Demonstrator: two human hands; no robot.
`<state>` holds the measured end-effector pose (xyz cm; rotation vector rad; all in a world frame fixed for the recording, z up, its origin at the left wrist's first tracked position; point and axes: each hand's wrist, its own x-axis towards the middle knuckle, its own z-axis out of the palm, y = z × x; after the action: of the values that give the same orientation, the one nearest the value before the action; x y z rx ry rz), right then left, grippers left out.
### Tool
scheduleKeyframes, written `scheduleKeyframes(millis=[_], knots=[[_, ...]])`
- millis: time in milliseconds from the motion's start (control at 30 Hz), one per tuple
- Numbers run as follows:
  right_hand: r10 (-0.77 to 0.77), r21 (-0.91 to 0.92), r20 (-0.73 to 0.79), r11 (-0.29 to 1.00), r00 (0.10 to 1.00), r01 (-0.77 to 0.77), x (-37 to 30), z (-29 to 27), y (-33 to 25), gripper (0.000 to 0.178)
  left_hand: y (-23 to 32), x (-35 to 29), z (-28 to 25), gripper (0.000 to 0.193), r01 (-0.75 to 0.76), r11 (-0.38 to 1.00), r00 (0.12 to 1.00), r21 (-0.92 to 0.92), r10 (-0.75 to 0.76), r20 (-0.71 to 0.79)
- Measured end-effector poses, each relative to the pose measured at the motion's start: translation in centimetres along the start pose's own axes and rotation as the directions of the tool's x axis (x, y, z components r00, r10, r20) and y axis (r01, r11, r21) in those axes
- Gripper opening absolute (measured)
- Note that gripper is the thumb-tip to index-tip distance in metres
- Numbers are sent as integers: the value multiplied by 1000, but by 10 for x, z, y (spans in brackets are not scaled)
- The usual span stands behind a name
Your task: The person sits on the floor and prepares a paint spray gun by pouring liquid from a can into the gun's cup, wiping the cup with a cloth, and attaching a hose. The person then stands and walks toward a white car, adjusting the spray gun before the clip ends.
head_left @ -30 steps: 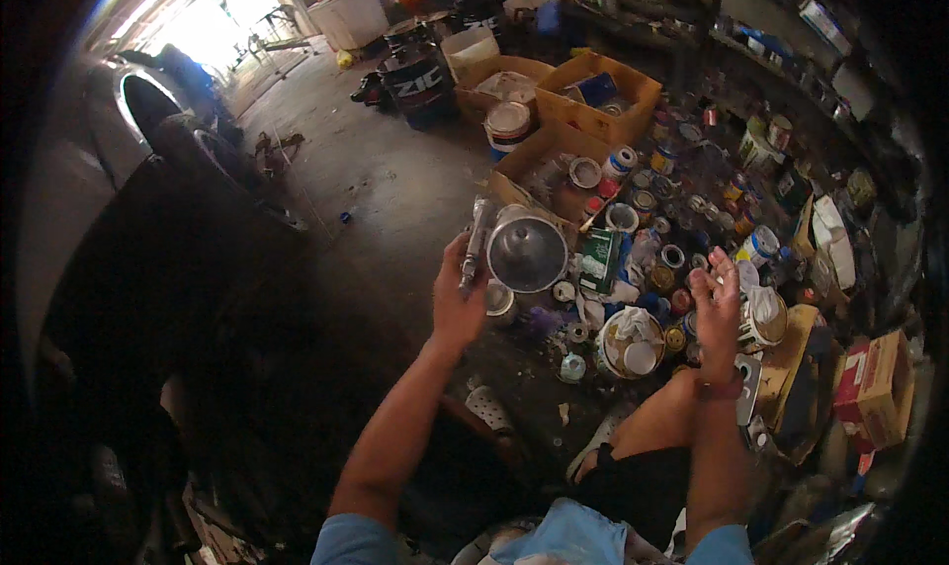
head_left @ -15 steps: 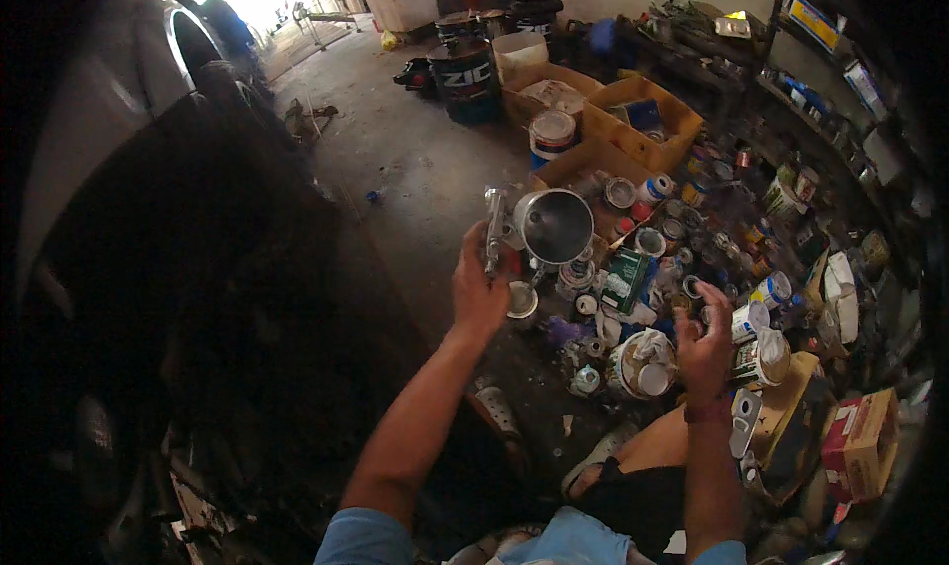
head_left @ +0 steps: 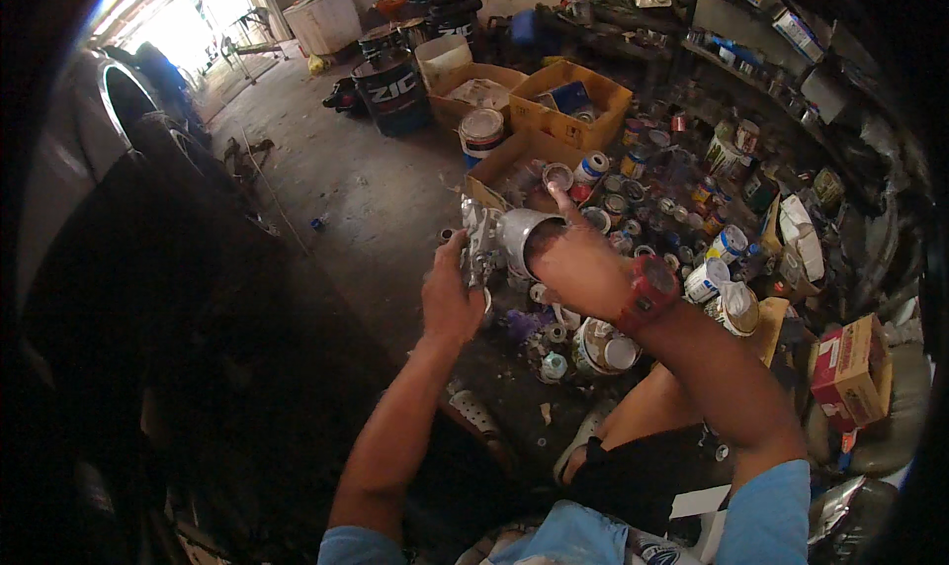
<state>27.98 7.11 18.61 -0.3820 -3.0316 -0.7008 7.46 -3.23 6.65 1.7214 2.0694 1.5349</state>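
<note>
Metal tool: here it is, a silvery metal tool point(head_left: 479, 239), by its look a spray gun, up at mid-scene between our two hands, its metal cup point(head_left: 513, 241) on the right and mouth turned rightward.
Left hand: our left hand point(head_left: 451, 296) has its fingers wrapped around the tool's body, a firm grasp from the near left.
Right hand: our right hand point(head_left: 585, 260) is right at the cup's mouth, thumb up toward the far side; the other fingers are hidden, so we can't tell whether they grip anything.
Steady side: we'd do best, we judge, to let the left do all the bracing, wrist firm, so the cup can't twist under the right.
Working side: light, even pressure around the rim suits us here, and the red watch point(head_left: 649, 290) should clear the metal.
Hands and watch: two hands, one watch, one tool, one cup.
Boxes: three open cardboard boxes point(head_left: 557, 127) on the far side, plus one red-and-tan carton point(head_left: 848, 372) near right.
Drums: one black drum point(head_left: 392, 95) stands out far left; those behind overlap, so no sure count.
Clogs: two pale clogs point(head_left: 474, 410), one on each foot, near side.
Cans: dozens of paint cans point(head_left: 705, 280) to the right, too jumbled for us to number.
</note>
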Motion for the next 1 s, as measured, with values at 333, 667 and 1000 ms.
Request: scheduleKeyframes(millis=[333, 667, 1000], knots=[[-11, -65, -43, 998, 999, 9, 11, 20, -3, 57, -5, 2, -9, 74, -21, 999, 1000, 37, 21, 3], [71, 640, -40, 768, 997, -29, -57, -64, -26, 37, -22, 9, -22, 53, 119, 979, 986, -166, -136, -92], [5, 753, 223, 634, 975, -176, -141, 119, -226, 71, -35, 8, -23, 54, 77, 963, 977, -257, -124, -173]])
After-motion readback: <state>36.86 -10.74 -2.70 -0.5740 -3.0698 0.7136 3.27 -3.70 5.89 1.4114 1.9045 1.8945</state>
